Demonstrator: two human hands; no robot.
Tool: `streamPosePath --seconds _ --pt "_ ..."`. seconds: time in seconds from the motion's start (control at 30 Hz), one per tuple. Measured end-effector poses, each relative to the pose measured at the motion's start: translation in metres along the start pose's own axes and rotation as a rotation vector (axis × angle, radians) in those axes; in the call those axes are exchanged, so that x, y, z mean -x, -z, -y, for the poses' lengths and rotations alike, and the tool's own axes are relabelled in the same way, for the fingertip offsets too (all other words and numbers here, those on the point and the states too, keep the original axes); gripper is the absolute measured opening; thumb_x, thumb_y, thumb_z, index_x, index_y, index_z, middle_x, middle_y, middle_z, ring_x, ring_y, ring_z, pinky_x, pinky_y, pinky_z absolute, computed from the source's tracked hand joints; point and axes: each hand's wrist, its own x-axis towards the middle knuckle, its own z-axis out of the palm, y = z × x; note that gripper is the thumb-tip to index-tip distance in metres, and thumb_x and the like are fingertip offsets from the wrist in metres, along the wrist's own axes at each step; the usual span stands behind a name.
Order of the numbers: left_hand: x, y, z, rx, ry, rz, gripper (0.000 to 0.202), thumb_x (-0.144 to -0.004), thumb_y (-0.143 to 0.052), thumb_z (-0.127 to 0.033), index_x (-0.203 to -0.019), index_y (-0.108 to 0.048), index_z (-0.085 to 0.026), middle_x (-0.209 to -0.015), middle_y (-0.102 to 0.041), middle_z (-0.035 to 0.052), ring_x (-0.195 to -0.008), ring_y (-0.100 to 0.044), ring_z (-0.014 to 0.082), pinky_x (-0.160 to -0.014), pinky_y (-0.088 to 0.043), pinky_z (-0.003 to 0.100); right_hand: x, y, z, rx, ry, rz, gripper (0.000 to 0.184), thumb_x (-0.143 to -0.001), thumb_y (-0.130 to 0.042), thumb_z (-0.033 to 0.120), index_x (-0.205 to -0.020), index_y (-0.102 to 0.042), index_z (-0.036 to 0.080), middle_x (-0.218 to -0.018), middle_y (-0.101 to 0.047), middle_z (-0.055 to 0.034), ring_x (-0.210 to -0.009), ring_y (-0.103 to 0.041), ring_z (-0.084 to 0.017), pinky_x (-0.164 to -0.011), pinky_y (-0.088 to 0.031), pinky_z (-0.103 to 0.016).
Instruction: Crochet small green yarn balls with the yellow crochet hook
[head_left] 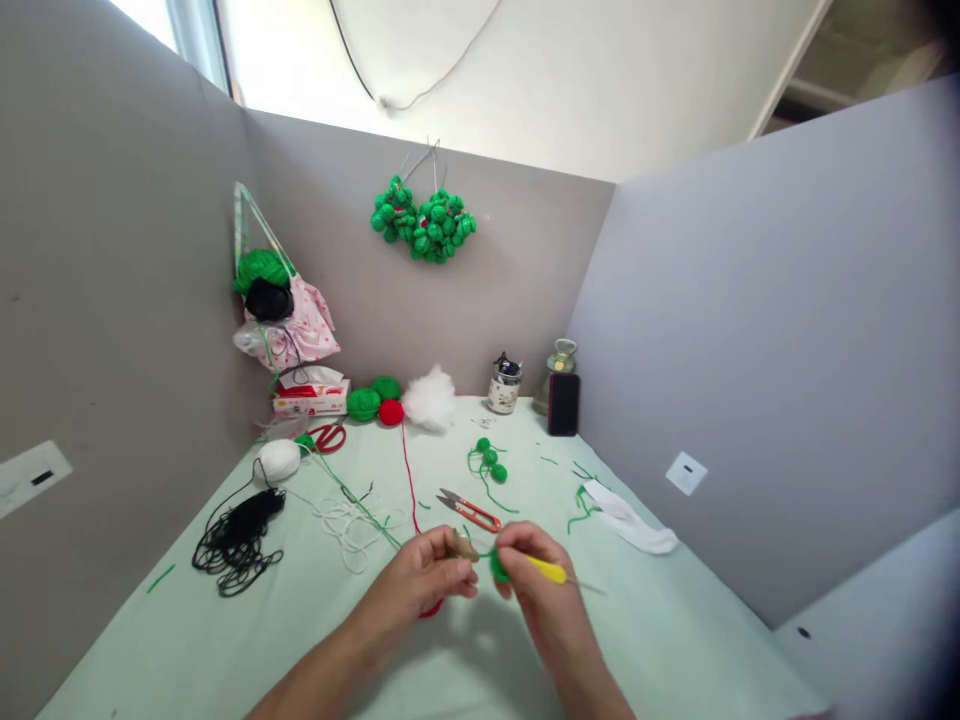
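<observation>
My right hand (pixel 541 590) is closed around a small green crocheted piece (pixel 499 568) and a crochet hook with a yellow handle (pixel 547 570). The hook's thin metal shaft points out to the right. A short length of green yarn (pixel 484 555) runs from the piece toward my left hand (pixel 431 572), whose fingers are pinched together on it. Some red yarn (pixel 430 610) shows under my left hand. Just beyond the hands lie orange-handled thread snips (pixel 480 515), blades toward the left. Several small green balls (pixel 490 458) joined by yarn rest farther back.
Black yarn (pixel 238 540), loose white yarn (pixel 352 525) and a white yarn ball (pixel 277 460) lie left. Green balls (pixel 364 404), a red ball (pixel 391 412), white stuffing (pixel 430 400), a jar (pixel 505 387) and a phone (pixel 564 404) line the back. White cloth (pixel 630 518) lies right.
</observation>
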Motion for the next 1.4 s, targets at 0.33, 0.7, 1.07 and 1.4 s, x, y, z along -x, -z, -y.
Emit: streamPosePath --seconds 0.33,0.7,1.07,1.4 --pt "0.028 0.064 -0.084 -0.335 -0.269 -0.136 0.024 -0.079 -0.084 -0.043 -0.087 -0.075 -0.022 -0.085 -0.065 0.0016 -0.057 -0.052 0.0113 -0.057 -0.045 0.025 0.033 0.056 0.102 -0.849 0.414 -0.298 0.022 -0.088 -0.07 0.004 -0.087 -0.056 0.021 -0.071 -0.047 0.0074 -0.047 -0.052 0.0 -0.039 -0.047 -0.002" --pt "0.037 0.096 -0.094 -0.966 -0.2 -0.536 0.032 -0.062 -0.092 -0.043 -0.09 -0.083 -0.029 -0.107 -0.079 0.009 -0.105 -0.067 0.0363 -0.083 -0.053 0.034 0.018 0.072 0.099 -0.132 0.35 -0.501 0.027 -0.063 -0.089 0.031 -0.073 -0.065 0.022 -0.062 -0.04 0.0062 -0.047 -0.031 -0.005 -0.033 -0.03 -0.017" --pt "0.036 -0.04 -0.039 0.306 -0.132 -0.016 0.078 -0.068 -0.072 -0.084 -0.13 -0.072 -0.037 -0.16 -0.051 0.008 -0.15 -0.042 0.0394 -0.109 -0.052 0.051 0.038 -0.046 0.029 0.247 0.405 -0.017 0.007 -0.081 -0.078 0.019 -0.08 -0.079 0.026 -0.07 -0.067 -0.0021 -0.061 -0.061 -0.016 -0.052 -0.047 -0.027" --pt "0.025 -0.025 -0.03 -0.237 -0.559 -0.372 0.07 -0.097 -0.044 -0.071 -0.047 -0.064 -0.026 -0.114 -0.079 0.0073 -0.148 -0.041 0.0346 -0.129 -0.013 0.048 0.028 -0.034 0.026 0.019 0.202 -0.031 0.008 -0.079 -0.084 0.029 -0.082 -0.078 0.025 -0.067 -0.066 0.0004 -0.054 -0.058 -0.011 -0.047 -0.046 -0.021"
